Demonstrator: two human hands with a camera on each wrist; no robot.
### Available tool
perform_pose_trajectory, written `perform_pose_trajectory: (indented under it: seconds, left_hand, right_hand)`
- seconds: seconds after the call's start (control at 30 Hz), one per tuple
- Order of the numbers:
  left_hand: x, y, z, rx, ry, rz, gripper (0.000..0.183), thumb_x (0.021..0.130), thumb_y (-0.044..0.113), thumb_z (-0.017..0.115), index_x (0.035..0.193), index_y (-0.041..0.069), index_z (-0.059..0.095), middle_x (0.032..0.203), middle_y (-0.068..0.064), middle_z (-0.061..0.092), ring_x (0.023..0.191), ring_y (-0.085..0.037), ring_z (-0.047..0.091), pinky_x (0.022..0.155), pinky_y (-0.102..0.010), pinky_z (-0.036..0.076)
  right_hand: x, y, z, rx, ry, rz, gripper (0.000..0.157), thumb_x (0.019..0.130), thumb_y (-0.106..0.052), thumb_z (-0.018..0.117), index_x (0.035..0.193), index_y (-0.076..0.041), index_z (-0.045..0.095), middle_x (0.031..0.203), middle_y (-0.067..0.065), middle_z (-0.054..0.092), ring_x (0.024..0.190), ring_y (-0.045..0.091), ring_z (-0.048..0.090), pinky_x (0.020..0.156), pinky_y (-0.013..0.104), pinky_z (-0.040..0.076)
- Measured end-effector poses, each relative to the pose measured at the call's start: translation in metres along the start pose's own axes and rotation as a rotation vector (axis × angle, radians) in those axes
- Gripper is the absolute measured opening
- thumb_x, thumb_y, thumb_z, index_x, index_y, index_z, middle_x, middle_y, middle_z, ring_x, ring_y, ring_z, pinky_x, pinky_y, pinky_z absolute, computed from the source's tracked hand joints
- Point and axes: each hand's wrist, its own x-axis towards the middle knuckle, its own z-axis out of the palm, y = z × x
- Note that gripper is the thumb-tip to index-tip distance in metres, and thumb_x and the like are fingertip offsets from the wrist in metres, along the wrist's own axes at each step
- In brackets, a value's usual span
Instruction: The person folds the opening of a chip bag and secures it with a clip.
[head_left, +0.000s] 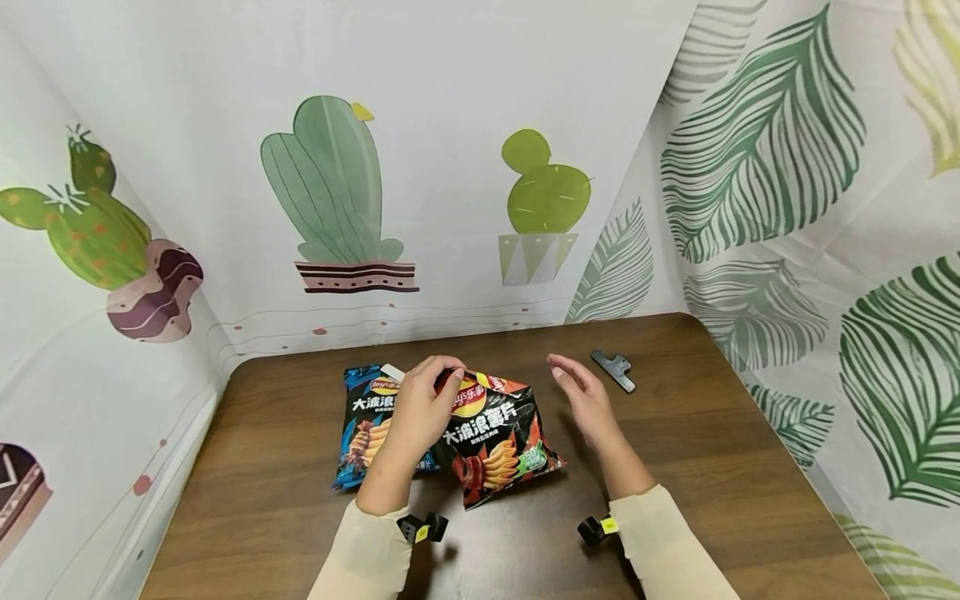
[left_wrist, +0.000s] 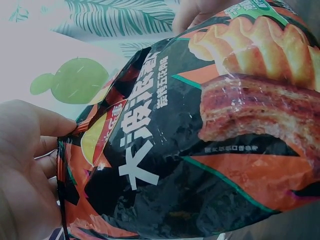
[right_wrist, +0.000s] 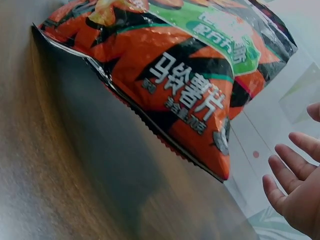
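Note:
My left hand (head_left: 427,398) pinches the top left edge of a black and orange bag of chips (head_left: 498,446), thumb in front, as the left wrist view also shows. The bag hangs tilted, its lower edge off the table in the right wrist view. My right hand (head_left: 587,400) is to the right of the bag, apart from it, its fingers loosely extended and holding nothing. Behind my left forearm lies a blue and black bag of chips (head_left: 363,417), partly hidden. A white strip-shaped thing (head_left: 392,372) shows at its top edge, its kind unclear.
A grey bulldog clip (head_left: 613,369) lies on the brown wooden table (head_left: 720,467) at the back right, beyond my right hand. A cloth backdrop (head_left: 450,183) printed with cacti and leaves stands behind the table and along its sides.

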Motion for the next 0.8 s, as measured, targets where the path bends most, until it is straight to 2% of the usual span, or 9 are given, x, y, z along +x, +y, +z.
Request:
perform_pose_trajectory:
  seconds: [0.13, 0.2, 0.3, 0.43, 0.63, 0.73, 0.8]
  left_hand:
    - [0.0, 0.0, 0.0, 0.005, -0.001, 0.006, 0.014, 0.103, 0.024, 0.059, 0.106, 0.018, 0.071, 0.109, 0.0, 0.072, 0.108, -0.024, 0.067, 0.101, -0.049, 0.048]
    - [0.0, 0.0, 0.0, 0.007, 0.0, 0.009, 0.013, 0.103, 0.024, 0.059, 0.106, 0.018, 0.071, 0.109, 0.0, 0.073, 0.107, -0.023, 0.067, 0.1, -0.049, 0.049]
    - [0.0, 0.0, 0.0, 0.009, 0.002, 0.014, 0.013, 0.103, 0.023, 0.059, 0.106, 0.018, 0.071, 0.108, -0.001, 0.073, 0.106, -0.023, 0.067, 0.1, -0.048, 0.049]
    - [0.0, -0.001, 0.0, 0.009, 0.004, 0.017, 0.014, 0.103, 0.023, 0.059, 0.106, 0.018, 0.071, 0.108, -0.001, 0.073, 0.106, -0.022, 0.067, 0.1, -0.048, 0.049]
    - [0.0, -0.002, 0.0, 0.0, 0.007, 0.018, 0.013, 0.103, 0.023, 0.059, 0.106, 0.018, 0.071, 0.108, 0.0, 0.073, 0.106, -0.022, 0.067, 0.1, -0.048, 0.049]
    - [0.0, -0.002, 0.0, -0.004, 0.006, 0.018, 0.013, 0.103, 0.023, 0.059, 0.106, 0.018, 0.071, 0.108, 0.0, 0.072, 0.105, -0.022, 0.067, 0.099, -0.048, 0.049]
    - [0.0, -0.002, 0.0, -0.006, 0.006, 0.018, 0.013, 0.103, 0.023, 0.059, 0.106, 0.018, 0.071, 0.108, 0.0, 0.072, 0.105, -0.022, 0.067, 0.098, -0.048, 0.05]
  right_hand:
    - [0.004, 0.005, -0.004, -0.013, 0.018, 0.005, 0.04, 0.106, -0.023, 0.053, 0.142, -0.006, 0.056, 0.148, 0.009, 0.057, 0.132, 0.012, 0.052, 0.107, 0.018, 0.039]
    - [0.005, 0.006, -0.006, -0.013, 0.019, 0.001, 0.041, 0.106, -0.023, 0.053, 0.143, -0.005, 0.055, 0.149, 0.011, 0.055, 0.13, 0.009, 0.052, 0.106, 0.016, 0.039]
    - [0.001, -0.006, -0.007, 0.004, 0.022, 0.012, 0.04, 0.106, -0.019, 0.052, 0.143, -0.002, 0.054, 0.149, 0.016, 0.054, 0.133, 0.015, 0.052, 0.104, 0.013, 0.04]
    - [-0.005, -0.023, -0.008, 0.003, 0.026, 0.008, 0.04, 0.105, -0.014, 0.052, 0.141, 0.003, 0.054, 0.148, 0.02, 0.054, 0.138, 0.029, 0.049, 0.1, 0.01, 0.041]
    - [-0.003, -0.02, -0.011, -0.017, 0.042, 0.008, 0.04, 0.105, -0.015, 0.053, 0.141, 0.002, 0.054, 0.149, 0.021, 0.053, 0.139, 0.033, 0.048, 0.1, 0.012, 0.04]
    - [-0.002, -0.018, -0.014, -0.032, 0.054, 0.022, 0.04, 0.105, -0.017, 0.053, 0.141, 0.0, 0.055, 0.149, 0.02, 0.053, 0.136, 0.027, 0.051, 0.101, 0.016, 0.04]
    - [-0.002, -0.018, -0.016, -0.043, 0.061, 0.032, 0.041, 0.105, -0.018, 0.053, 0.142, -0.001, 0.054, 0.15, 0.019, 0.052, 0.131, 0.018, 0.053, 0.103, 0.019, 0.041]
